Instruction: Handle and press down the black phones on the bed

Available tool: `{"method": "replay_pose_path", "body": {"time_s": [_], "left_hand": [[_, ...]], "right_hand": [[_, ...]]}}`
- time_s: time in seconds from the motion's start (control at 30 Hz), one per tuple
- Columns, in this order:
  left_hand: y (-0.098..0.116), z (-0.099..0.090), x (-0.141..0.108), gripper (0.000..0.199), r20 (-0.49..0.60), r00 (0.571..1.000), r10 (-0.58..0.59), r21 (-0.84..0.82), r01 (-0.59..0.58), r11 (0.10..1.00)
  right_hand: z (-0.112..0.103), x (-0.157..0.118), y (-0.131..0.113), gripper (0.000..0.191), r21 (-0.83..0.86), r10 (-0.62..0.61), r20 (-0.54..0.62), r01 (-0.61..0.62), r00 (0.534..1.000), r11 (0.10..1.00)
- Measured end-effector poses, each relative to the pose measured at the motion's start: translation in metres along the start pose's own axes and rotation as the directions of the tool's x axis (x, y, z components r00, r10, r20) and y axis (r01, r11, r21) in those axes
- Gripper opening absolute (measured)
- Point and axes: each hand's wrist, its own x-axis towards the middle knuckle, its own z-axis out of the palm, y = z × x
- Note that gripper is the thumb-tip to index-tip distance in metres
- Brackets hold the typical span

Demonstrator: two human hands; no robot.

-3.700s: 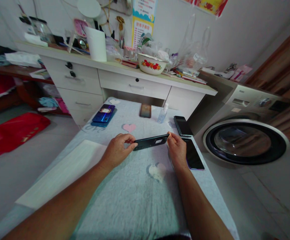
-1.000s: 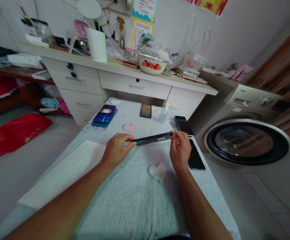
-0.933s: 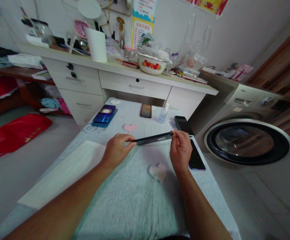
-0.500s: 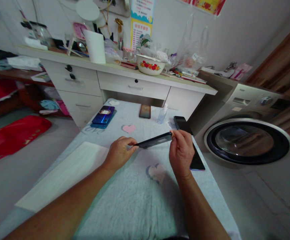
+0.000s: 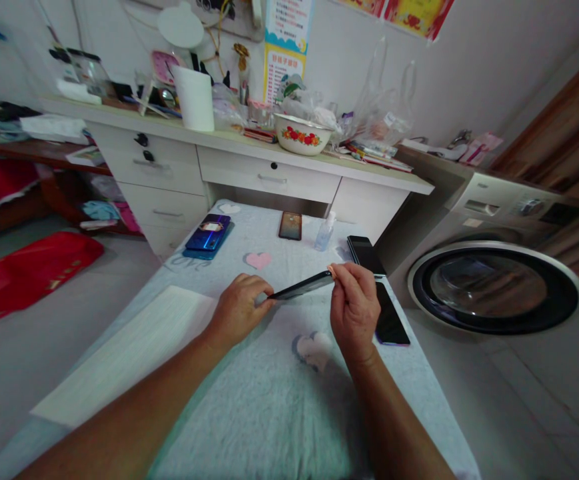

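— Along the far side, which to name first?
— Start with the white desk (image 5: 249,170), then, to the right, the washing machine (image 5: 456,213). Next, nearer, the cloth-covered table (image 5: 269,400), set end-on to the desk.
— And on the left?
— See a long pale board (image 5: 134,353), laid slantwise along the left side, perhaps to leave the middle to the hands.
— Gripping anything?
— Yes: with the left hand (image 5: 242,303), in a narrow finger pinch, the left end of a thin dark slab (image 5: 302,287); with the right hand (image 5: 356,310), likewise, the right end. Held above the middle of the table, right end higher. Phone or cover? Cannot tell.
— Why by the ends?
— Probably to keep the broad faces untouched and the tilt steady.
— And round about?
— At far left, a blue phone (image 5: 206,233) on a lighter blue piece (image 5: 202,254); at right, a near dark phone (image 5: 392,313), just beside the right hand, and a farther dark phone (image 5: 368,255). Likely kept aside to spare elbow room.
— Smallest last?
— Toward the far end, a brown case (image 5: 290,225), lying flat, and right of it a clear bottle (image 5: 324,231), standing upright, perhaps placed there against knocks.
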Motion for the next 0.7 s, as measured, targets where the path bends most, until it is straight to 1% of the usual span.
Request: {"method": "replay_pose_path", "body": {"time_s": [0.13,0.4,0.5,0.6,0.7], "left_hand": [[0.001,-0.001,-0.001,0.01,-0.01,0.999,0.035,0.012,-0.035,0.999],[0.003,0.008,0.0,0.013,0.06,0.998,-0.004,0.04,0.002,0.999],[0.004,0.012,0.0,0.013,0.073,0.997,-0.001,0.05,-0.003,0.999],[0.004,0.012,0.0,0.011,0.059,0.998,0.023,0.032,-0.025,0.999],[0.008,0.009,-0.001,0.015,-0.012,0.997,0.078,-0.024,-0.079,0.997]], "right_hand": [[0.001,-0.002,-0.003,0.034,0.01,-0.008,0.016,0.008,1.0,1.0],[0.001,-0.003,-0.009,0.033,0.02,-0.08,0.057,0.079,0.995,0.997],[0.002,-0.004,-0.012,0.032,0.031,-0.11,0.08,0.108,0.991,0.994],[0.003,-0.004,-0.014,0.032,0.034,-0.131,0.093,0.129,0.987,0.991],[0.003,-0.005,-0.015,0.032,0.04,-0.14,0.089,0.137,0.986,0.99]]}}
